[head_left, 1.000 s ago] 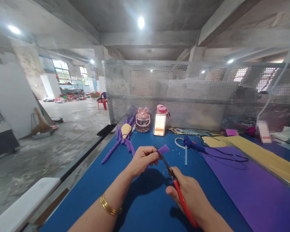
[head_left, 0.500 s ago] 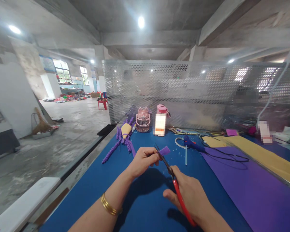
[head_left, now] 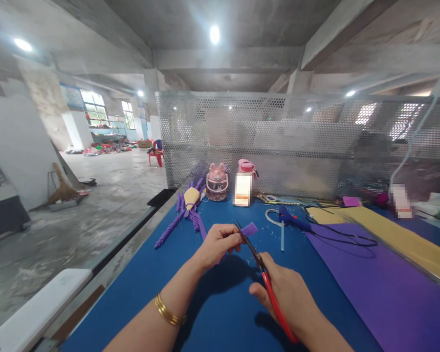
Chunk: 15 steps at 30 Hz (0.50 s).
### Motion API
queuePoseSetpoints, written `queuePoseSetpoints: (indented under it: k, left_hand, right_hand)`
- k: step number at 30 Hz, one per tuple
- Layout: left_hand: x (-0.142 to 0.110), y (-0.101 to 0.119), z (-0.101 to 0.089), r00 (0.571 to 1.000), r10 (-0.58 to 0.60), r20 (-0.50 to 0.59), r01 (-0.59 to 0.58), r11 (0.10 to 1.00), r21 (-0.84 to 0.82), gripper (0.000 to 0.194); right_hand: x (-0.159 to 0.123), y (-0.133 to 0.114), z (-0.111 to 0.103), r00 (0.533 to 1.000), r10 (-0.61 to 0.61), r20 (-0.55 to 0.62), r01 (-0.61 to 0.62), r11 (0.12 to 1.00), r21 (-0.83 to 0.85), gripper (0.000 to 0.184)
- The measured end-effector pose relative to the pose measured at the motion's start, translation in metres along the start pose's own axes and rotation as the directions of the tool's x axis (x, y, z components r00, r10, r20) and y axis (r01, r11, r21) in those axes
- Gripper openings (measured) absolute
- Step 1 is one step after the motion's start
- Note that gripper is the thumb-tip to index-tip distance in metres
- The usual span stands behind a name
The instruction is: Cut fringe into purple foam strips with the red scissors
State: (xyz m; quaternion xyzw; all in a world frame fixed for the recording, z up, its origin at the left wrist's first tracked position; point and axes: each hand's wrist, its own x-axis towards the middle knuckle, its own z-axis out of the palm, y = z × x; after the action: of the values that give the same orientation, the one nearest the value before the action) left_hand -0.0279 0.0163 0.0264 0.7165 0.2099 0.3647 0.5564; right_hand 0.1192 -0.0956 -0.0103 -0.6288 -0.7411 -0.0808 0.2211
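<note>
My left hand (head_left: 216, 242) is closed on a small purple foam strip (head_left: 249, 229), held above the blue table (head_left: 157, 288). My right hand (head_left: 289, 296) grips red-handled scissors (head_left: 264, 276). Their dark blades point up and left and meet the strip beside my left fingers. A gold bangle sits on my left wrist.
Finished purple foam sprigs (head_left: 183, 215) lie at the left edge. A pink cup (head_left: 216, 182) and a pink bottle (head_left: 243, 183) stand against a perforated metal screen (head_left: 300, 142). A blue glue gun (head_left: 291, 218) with its cord, a purple sheet (head_left: 381, 283) and a yellow sheet (head_left: 396, 239) lie to the right.
The purple strip sticks out less beyond the blades than a second ago. Both hands stay almost in the same place.
</note>
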Motion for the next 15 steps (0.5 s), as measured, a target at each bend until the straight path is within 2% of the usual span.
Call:
queuePoseSetpoints:
  k: [10, 15]
  left_hand:
    - [-0.0011, -0.0006, -0.0002, 1.000, 0.019, 0.019, -0.019, 0.999, 0.037, 0.023]
    - [-0.0012, 0.0004, -0.0011, 1.000, 0.015, 0.021, -0.016, 0.997, 0.079, 0.022]
  right_hand:
    - [0.0007, -0.0034, -0.0043, 0.999, 0.031, 0.042, -0.030, 0.999, -0.026, 0.056]
    - [0.0007, -0.0016, -0.0029, 0.999, 0.017, 0.033, -0.016, 0.999, -0.043, 0.055]
